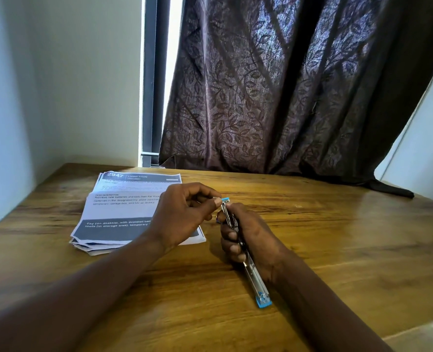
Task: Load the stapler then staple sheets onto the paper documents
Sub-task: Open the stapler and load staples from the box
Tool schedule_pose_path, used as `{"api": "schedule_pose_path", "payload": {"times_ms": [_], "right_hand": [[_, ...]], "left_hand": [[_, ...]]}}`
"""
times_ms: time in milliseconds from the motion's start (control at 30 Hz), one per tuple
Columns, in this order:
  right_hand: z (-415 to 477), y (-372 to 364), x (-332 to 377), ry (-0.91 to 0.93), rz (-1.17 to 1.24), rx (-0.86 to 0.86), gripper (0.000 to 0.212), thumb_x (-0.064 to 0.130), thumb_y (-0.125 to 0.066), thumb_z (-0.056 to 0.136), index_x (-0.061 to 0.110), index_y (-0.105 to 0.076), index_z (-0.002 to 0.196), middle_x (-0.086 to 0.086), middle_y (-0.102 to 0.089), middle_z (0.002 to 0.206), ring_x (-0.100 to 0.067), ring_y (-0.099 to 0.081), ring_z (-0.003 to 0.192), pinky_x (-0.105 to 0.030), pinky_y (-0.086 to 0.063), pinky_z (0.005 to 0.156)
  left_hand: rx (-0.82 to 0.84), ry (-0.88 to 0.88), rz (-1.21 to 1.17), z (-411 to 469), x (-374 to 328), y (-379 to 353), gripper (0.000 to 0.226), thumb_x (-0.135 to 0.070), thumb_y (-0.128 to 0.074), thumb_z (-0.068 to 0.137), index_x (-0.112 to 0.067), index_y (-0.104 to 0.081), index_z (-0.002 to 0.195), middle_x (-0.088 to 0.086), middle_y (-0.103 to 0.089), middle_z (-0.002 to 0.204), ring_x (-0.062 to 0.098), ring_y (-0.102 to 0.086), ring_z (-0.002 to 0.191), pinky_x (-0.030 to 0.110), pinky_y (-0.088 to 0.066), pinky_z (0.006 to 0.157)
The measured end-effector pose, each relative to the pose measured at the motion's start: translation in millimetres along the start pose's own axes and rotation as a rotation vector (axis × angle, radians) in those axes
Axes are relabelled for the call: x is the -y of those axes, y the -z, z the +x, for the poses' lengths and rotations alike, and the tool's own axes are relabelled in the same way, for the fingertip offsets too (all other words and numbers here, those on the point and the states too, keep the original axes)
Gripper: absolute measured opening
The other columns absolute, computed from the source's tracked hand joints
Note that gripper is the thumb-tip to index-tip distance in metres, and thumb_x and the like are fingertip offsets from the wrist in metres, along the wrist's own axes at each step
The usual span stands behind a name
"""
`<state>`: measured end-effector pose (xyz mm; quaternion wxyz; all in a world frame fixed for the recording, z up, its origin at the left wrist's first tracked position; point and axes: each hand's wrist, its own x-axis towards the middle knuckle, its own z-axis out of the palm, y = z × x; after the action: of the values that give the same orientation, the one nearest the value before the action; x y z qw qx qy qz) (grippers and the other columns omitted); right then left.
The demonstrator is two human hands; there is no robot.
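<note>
Grip of right hand curled round middle of slim silver metal stapler with blue ends, right of centre, near end down at wooden tabletop. Left hand grip pinching far blue tip. Stack of printed white paper documents flat at far left.

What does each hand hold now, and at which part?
The right hand grips the stapler around its middle; the left hand pinches its far blue tip.
</note>
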<state>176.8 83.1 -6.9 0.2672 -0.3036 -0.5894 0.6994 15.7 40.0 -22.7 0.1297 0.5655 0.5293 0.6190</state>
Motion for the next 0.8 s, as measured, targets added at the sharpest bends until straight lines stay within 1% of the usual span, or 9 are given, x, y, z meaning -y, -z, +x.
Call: {"api": "schedule_pose_path", "payload": {"times_ms": [100,200,267,333,500,600,700,733,800], "right_hand": [[-1.2,0.0,0.1,-0.003,0.000,0.003,0.030,0.035,-0.042,0.104,0.007,-0.055,0.102,0.000,-0.039,0.056,-0.011,-0.036,0.041,-0.019,-0.024,0.036],[-3.1,-1.1,0.6,0.013,-0.039,0.014,0.029,0.032,-0.040,0.106,0.007,-0.055,0.104,-0.001,-0.040,0.059,-0.011,-0.036,0.043,-0.020,-0.023,0.037],[-3.0,-1.0,-1.3,0.033,-0.104,0.016,0.033,0.033,-0.037,0.108,0.007,-0.056,0.099,-0.001,-0.040,0.060,-0.010,-0.037,0.043,-0.021,-0.023,0.037],[-2.4,-0.9,-3.5,0.060,-0.143,0.022,0.037,0.033,-0.034,0.109,0.007,-0.060,0.101,0.000,-0.041,0.060,-0.010,-0.037,0.043,-0.021,-0.024,0.037],[-1.0,0.6,-4.6,0.058,-0.096,0.059,0.035,0.032,-0.038,0.108,0.007,-0.062,0.102,-0.002,-0.043,0.060,-0.011,-0.038,0.043,-0.021,-0.022,0.038],[0.0,2.1,-3.8,0.046,-0.071,0.073,0.030,0.028,-0.040,0.105,0.007,-0.061,0.098,-0.004,-0.045,0.060,-0.012,-0.040,0.042,-0.019,-0.023,0.036],[0.0,1.6,-3.0,0.028,-0.048,0.089,0.025,0.026,-0.040,0.103,0.008,-0.056,0.099,-0.005,-0.047,0.060,-0.012,-0.042,0.040,-0.018,-0.023,0.035],[0.2,1.6,-2.9,0.023,-0.050,0.093,0.024,0.026,-0.040,0.104,0.008,-0.055,0.103,-0.006,-0.049,0.060,-0.012,-0.043,0.040,-0.018,-0.024,0.035],[1.2,2.4,-2.1,0.007,-0.057,0.099,0.028,0.026,-0.038,0.103,0.009,-0.051,0.121,-0.008,-0.056,0.064,-0.013,-0.045,0.041,-0.018,-0.025,0.035]], "left_hand": [[0.030,0.028,-0.040,0.2,1.1,0.2,0.011,-0.013,-0.079,0.086,-0.015,-0.080,0.096,0.002,-0.079,0.083,0.023,-0.076,0.076,0.043,-0.064,0.073],[0.059,0.064,-0.099,0.7,2.1,1.0,0.012,-0.011,-0.080,0.084,-0.011,-0.080,0.095,0.008,-0.079,0.085,0.031,-0.077,0.080,0.054,-0.063,0.079],[0.071,0.071,-0.108,0.6,2.0,1.7,0.011,-0.011,-0.081,0.082,-0.010,-0.080,0.094,0.010,-0.079,0.085,0.033,-0.077,0.079,0.055,-0.063,0.080],[0.074,0.072,-0.095,0.2,1.6,1.9,0.011,-0.013,-0.082,0.082,-0.011,-0.080,0.092,0.009,-0.079,0.083,0.033,-0.077,0.078,0.054,-0.063,0.080],[0.066,0.076,-0.053,1.3,4.6,1.9,0.010,-0.021,-0.084,0.080,-0.017,-0.081,0.088,0.008,-0.079,0.081,0.033,-0.077,0.077,0.057,-0.062,0.079],[0.069,0.084,-0.063,1.7,5.4,1.7,0.010,-0.019,-0.084,0.080,-0.014,-0.081,0.089,0.008,-0.079,0.083,0.031,-0.077,0.078,0.055,-0.062,0.080],[0.068,0.068,-0.020,1.6,4.5,1.3,0.011,-0.017,-0.084,0.081,-0.012,-0.080,0.090,0.004,-0.079,0.082,0.023,-0.077,0.077,0.045,-0.064,0.079],[0.060,0.059,0.005,1.7,4.7,1.5,0.011,-0.018,-0.084,0.081,-0.013,-0.080,0.089,0.001,-0.079,0.082,0.020,-0.077,0.077,0.040,-0.064,0.078],[0.045,0.067,0.027,1.5,5.8,2.2,0.010,-0.019,-0.084,0.080,-0.014,-0.080,0.088,0.000,-0.079,0.080,0.018,-0.075,0.075,0.034,-0.063,0.073]]}}
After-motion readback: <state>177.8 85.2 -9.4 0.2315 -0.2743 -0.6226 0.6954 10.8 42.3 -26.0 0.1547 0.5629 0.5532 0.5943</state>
